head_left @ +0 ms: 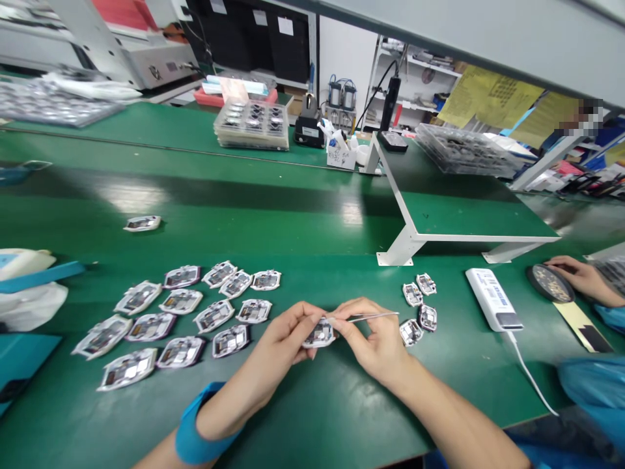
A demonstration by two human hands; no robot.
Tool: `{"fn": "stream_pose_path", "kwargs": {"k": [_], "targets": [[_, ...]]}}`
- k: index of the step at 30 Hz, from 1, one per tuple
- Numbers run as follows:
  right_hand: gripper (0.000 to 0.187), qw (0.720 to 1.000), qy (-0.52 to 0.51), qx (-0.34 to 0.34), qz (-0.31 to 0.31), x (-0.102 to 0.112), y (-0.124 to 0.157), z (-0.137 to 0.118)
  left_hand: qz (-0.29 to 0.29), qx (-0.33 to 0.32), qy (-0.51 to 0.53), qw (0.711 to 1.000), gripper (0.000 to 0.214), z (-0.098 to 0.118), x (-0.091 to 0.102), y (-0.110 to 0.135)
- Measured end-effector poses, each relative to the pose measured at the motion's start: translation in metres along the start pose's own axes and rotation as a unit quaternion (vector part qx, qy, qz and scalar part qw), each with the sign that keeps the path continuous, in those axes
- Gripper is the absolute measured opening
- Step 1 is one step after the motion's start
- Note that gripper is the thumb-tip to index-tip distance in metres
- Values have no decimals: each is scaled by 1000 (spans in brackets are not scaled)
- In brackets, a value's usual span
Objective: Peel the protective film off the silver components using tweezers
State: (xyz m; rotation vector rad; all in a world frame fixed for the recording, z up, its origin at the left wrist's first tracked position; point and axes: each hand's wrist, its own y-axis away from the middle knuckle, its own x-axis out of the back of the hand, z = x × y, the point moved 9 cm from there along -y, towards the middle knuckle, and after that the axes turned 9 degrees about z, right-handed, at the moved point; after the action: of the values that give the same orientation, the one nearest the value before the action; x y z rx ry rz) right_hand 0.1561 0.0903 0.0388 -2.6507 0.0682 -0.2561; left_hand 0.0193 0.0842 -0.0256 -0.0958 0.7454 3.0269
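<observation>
Thirteen modules [213, 316] lay left, four right, while the left hand [293, 332] pinched another module [319, 334] and the right hand [375, 342] gripped tweezers [374, 316].

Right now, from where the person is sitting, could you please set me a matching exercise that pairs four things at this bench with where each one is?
Things:
1. Steel tweezers
2. White corded box
3. Blue band
4. Co-worker's hand

Places:
A. Around the left forearm
B. On a round dark dish
C. Pinched in the right hand
D. On the green bench, right of the small group of silver modules

Pairs: 1-C, 2-D, 3-A, 4-B.
</observation>
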Motion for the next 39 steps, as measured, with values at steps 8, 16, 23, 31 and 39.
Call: {"fn": "stream_pose_path", "kwargs": {"k": [8, 16, 23, 31, 39], "targets": [[3, 989, -122, -68, 43, 1, 4, 16, -20, -5, -4, 1000, 36, 4, 0, 2], [5, 997, -71, -28, 20, -1, 3, 7, -8, -19, 11, 1000, 38, 2, 0, 0], [11, 999, -43, 15, 21, 2, 2, 0, -18, -55, 23, 998, 34, 5, -3, 0], [9, 987, -140, -58, 45, 2, 2, 14, -45, -62, 19, 997, 30, 8, -6, 2], [15, 991, -126, -26, 19, 1, 1, 6, -31, -44, 67, 996, 21, 5, -2, 0]]}}
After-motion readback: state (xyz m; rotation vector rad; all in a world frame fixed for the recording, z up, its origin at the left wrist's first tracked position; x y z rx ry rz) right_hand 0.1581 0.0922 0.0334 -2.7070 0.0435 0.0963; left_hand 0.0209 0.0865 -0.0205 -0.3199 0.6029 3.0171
